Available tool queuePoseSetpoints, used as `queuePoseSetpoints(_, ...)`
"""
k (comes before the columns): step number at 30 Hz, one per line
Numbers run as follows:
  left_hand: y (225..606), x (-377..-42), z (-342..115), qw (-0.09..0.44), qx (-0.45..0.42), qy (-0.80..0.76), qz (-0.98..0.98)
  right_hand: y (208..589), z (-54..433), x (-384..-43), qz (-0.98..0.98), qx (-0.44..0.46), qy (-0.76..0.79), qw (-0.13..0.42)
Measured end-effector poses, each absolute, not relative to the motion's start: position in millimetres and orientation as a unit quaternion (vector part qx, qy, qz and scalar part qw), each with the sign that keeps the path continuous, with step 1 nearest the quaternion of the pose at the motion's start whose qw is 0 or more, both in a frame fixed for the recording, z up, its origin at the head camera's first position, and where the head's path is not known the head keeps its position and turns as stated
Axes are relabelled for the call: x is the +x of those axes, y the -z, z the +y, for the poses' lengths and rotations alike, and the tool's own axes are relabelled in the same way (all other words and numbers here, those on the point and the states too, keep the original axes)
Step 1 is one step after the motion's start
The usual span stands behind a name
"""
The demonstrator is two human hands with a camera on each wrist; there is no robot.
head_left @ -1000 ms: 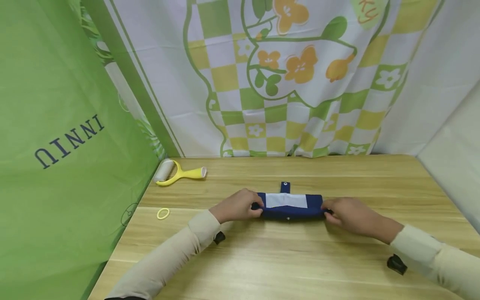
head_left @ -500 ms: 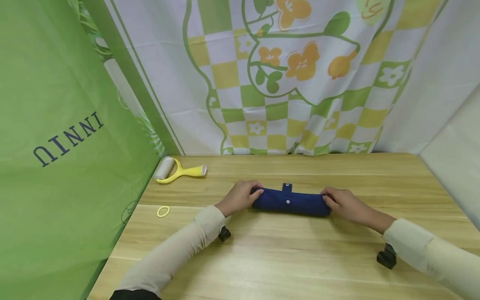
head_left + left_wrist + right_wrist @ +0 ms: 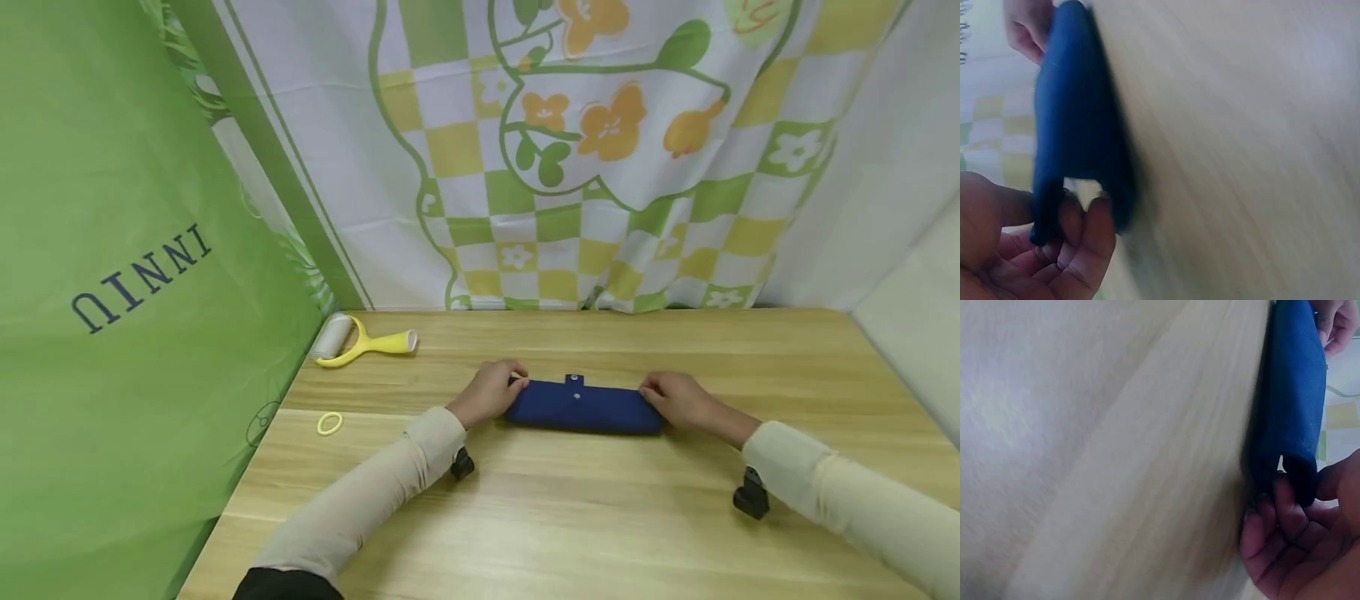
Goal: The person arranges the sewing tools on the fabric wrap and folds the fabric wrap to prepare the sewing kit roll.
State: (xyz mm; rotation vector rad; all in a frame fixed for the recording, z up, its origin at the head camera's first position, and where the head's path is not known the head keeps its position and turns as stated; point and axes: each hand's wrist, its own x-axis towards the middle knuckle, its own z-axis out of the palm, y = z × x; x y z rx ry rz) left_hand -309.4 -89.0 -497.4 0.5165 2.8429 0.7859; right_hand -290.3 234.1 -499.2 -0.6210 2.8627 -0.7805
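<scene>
A navy fabric roll-up pouch (image 3: 581, 410) lies across the wooden table in the head view. A short snap strap (image 3: 574, 380) sticks out from its far edge, and a metal snap shows on the upper face. My left hand (image 3: 491, 392) pinches the left end between thumb and fingers. At the right end, my right hand (image 3: 678, 402) pinches the far corner. Both wrist views show the folded cloth (image 3: 1079, 106) hollow at its ends, with fingertips (image 3: 1285, 494) reaching into the opening.
A yellow-handled lint roller (image 3: 367, 342) lies at the table's far left corner. Nearer, a yellow ring (image 3: 330, 423) rests near the left edge. A patterned curtain (image 3: 525, 208) hangs behind the table (image 3: 585, 517), and a green cloth (image 3: 150, 400) hangs on the left.
The pouch's white panel has turned out of sight as both hands rolled the fabric over; its navy face and snap now show. The pouch then flattened down towards the table.
</scene>
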Motion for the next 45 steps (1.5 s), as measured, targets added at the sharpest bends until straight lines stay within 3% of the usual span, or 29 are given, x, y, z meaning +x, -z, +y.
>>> queuePoseSetpoints(9, 509.5, -315.9, -90.7, 0.070, 0.177, -0.223, 0.956, 497.0, 228.3, -289.8, 0.952, -0.182, 0.222, 0.102)
queuePoseSetpoints(19, 512.1, -317.6, -85.8, 0.051, 0.192, -0.184, 0.963, 496.1, 223.3, -284.7, 0.961, -0.193, 0.183, 0.078)
queuePoseSetpoints(24, 510.4, -321.4, -87.0, 0.054, 0.218, -0.182, 0.957, 488.8, 223.1, -281.9, 0.958, -0.206, 0.176, 0.092)
queuePoseSetpoints(32, 494.8, -316.2, -80.7, 0.029, 0.333, -0.173, 0.926, 472.3, 202.7, -300.3, 0.952, -0.211, 0.209, 0.078)
queuePoseSetpoints(37, 484.0, -300.0, -63.7, 0.041, 0.402, -0.095, 0.910, 471.9, 178.2, -313.9, 0.945, -0.228, 0.206, 0.114)
queuePoseSetpoints(45, 495.0, -293.8, -49.9, 0.040, 0.412, -0.036, 0.910, 478.5, 162.1, -327.5, 0.938, -0.196, 0.241, 0.156)
